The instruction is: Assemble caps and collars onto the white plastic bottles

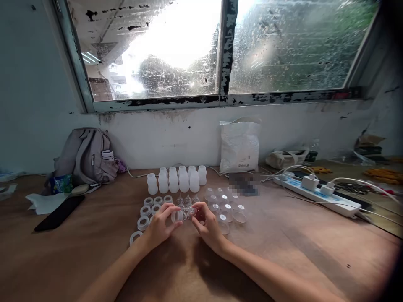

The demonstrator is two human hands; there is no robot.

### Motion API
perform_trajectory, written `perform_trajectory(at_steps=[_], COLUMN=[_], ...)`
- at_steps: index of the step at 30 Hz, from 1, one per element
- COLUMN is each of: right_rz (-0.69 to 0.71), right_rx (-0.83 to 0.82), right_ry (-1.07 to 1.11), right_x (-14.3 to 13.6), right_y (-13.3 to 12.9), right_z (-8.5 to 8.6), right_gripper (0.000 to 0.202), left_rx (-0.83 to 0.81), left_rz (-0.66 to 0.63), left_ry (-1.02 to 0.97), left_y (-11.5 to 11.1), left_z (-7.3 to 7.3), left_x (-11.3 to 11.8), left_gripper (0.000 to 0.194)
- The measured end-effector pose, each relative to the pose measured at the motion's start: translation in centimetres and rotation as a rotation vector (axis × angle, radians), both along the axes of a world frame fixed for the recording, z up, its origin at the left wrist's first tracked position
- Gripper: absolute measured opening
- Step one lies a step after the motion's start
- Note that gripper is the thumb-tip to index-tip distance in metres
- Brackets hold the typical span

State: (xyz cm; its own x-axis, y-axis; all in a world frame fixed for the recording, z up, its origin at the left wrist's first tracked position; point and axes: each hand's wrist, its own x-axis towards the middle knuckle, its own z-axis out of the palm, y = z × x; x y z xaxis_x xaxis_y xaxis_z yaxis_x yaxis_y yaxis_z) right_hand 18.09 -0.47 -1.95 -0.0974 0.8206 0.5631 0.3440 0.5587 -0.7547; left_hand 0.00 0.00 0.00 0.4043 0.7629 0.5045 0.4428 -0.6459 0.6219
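My left hand pinches a translucent white bottle collar ring, held tilted on edge. Close by on its right, my right hand has thumb and fingertips closed on a clear bottle teat. Ring and teat are side by side; whether they touch I cannot tell. Behind my fingers stand several more clear teats. More collar rings lie in rows to the left, partly covered by my left hand. Clear domed caps stand in rows to the right.
Frosted white bottles stand grouped at the back. A white bag leans on the wall, with a blurred dark item before it. A power strip with cables lies right; a black phone and grey backpack are left.
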Motion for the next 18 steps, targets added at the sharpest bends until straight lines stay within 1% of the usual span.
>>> perform_trajectory(at_steps=[2,6,8,10,13,16,18], right_rz=[-0.018,0.023,0.043,0.065,0.118,0.178,0.225], right_rx=[0.04,0.149,0.194,0.217,0.199,0.182,0.183], right_ry=[-0.019,-0.088,-0.139,-0.18,-0.226,-0.265,-0.283], right_x=[0.1,0.2,0.1,0.0,-0.1,0.0,0.1], right_y=[0.1,-0.3,-0.5,-0.7,-0.8,-0.8,-1.0], right_z=[-0.2,-0.5,-0.5,-0.5,-0.5,-0.2,0.2], right_gripper=[0.014,0.021,0.023,0.022,0.021,0.027,0.033], left_rx=[-0.188,-0.665,-0.814,-0.879,-0.893,-0.892,-0.882], left_rz=[-0.032,-0.117,-0.165,-0.203,-0.234,-0.238,-0.219], left_ry=[-0.203,-0.684,-0.811,-0.85,-0.827,-0.791,-0.776], left_y=[0.0,-0.3,-0.5,-0.7,-0.9,-1.0,-1.0], left_z=[-0.4,-0.8,-0.9,-0.8,-0.7,-0.6,-0.7], left_x=[0.5,1.7,2.0,2.2,2.3,2.3,2.3], left_gripper=[0.032,0.035,0.033,0.03,0.03,0.031,0.032])
